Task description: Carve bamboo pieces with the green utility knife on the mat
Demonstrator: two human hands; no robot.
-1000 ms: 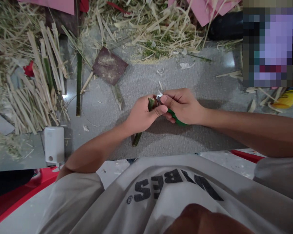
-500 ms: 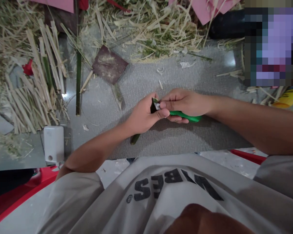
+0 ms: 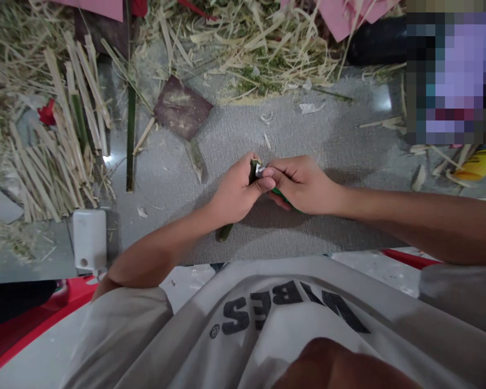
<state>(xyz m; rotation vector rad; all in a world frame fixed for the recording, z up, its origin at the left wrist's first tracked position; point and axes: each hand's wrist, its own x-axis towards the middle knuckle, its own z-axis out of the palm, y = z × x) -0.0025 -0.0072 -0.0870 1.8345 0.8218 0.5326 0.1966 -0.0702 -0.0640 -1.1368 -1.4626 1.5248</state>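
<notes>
My left hand (image 3: 241, 189) is closed around a dark green bamboo strip (image 3: 225, 232), whose lower end sticks out below the palm and whose upper end shows above the thumb. My right hand (image 3: 303, 183) grips a green-handled knife (image 3: 281, 193); its fingers cover most of the handle. The short metal blade (image 3: 260, 169) rests against the upper end of the strip. Both thumbs meet close to the blade, and the two hands touch each other.
Pale split bamboo sticks (image 3: 52, 162) lie in a pile at the left, near a white charger-like block (image 3: 89, 239). Sandpaper (image 3: 183, 108) and a long green strip (image 3: 130, 140) lie ahead. Shavings (image 3: 267, 38) cover the far side. A yellow object (image 3: 478, 163) lies at the right.
My right hand has turned and its wrist has dropped toward me, hiding more of the green handle. The left hand and the strip stay almost in place.
</notes>
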